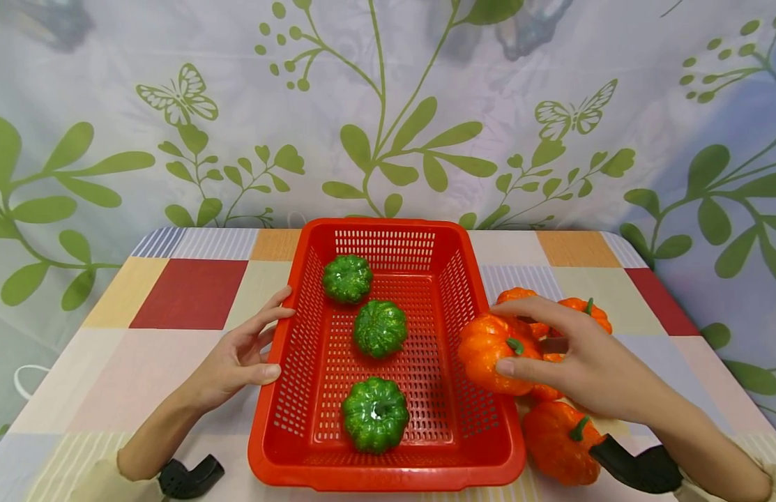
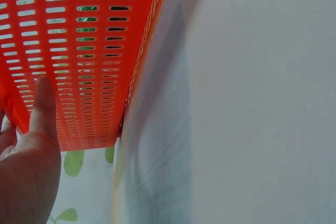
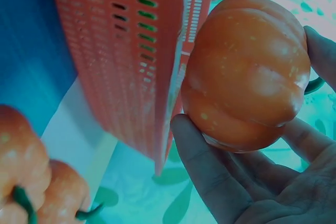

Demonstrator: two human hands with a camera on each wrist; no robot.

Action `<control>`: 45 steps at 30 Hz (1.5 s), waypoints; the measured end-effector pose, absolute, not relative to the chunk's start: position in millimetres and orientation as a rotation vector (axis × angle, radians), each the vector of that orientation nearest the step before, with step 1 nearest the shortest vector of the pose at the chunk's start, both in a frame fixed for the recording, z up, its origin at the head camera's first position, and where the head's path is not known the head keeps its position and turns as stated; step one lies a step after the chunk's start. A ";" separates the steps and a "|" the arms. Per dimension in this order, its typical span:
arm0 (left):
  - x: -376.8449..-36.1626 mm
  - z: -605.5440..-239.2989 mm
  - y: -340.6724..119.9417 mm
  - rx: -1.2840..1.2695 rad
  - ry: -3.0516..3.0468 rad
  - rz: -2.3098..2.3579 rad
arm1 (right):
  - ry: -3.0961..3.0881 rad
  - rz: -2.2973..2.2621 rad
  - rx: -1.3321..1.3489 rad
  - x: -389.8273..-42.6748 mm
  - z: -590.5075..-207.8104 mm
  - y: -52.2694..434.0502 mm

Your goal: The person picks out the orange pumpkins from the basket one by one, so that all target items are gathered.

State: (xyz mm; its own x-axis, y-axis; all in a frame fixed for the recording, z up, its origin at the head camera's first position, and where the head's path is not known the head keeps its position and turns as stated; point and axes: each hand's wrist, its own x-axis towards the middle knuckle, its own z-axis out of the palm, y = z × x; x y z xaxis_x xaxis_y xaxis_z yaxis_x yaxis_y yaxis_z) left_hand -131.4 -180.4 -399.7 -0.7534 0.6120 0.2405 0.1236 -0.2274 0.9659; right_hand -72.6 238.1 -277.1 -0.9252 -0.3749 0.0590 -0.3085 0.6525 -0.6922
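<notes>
We see our right hand grasping an orange pumpkin, lifted just beside the right wall of the red basket; its green stem points up and toward us, so its short axis tilts near-up while its broad, squat body spreads sideways. In the right wrist view the same pumpkin shows a smooth, glossy, ribbed skin with pale flecks, cradled between thumb and curled fingers, so this grip is closed around it. Our left hand lies against the basket's left wall, fingers nearly straight and relaxed, thumb touching the rim; this grip is released and clasps nothing. The basket is a rectangular plastic tray with slotted, perforated walls, its long axis running near to far. Inside it lie three green pumpkins in a row: far, middle and near, all knobbly and shiny. More orange pumpkins cluster on the surface right of the basket, under and behind our right hand. The surface wears a checked cloth of coloured squares.
</notes>
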 end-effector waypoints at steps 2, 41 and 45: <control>-131.4 -399.8 -180.4 0.868 1.708 2.045 | 2.751 -1.164 -0.552 -68.3 -278.7 245.1; -131.2 -399.6 -180.9 0.857 1.707 2.050 | 2.940 -0.917 -0.027 -2.2 -343.0 378.1; -130.9 -399.8 -181.1 0.854 1.718 2.048 | 2.895 -0.863 0.024 2.3 -347.5 385.4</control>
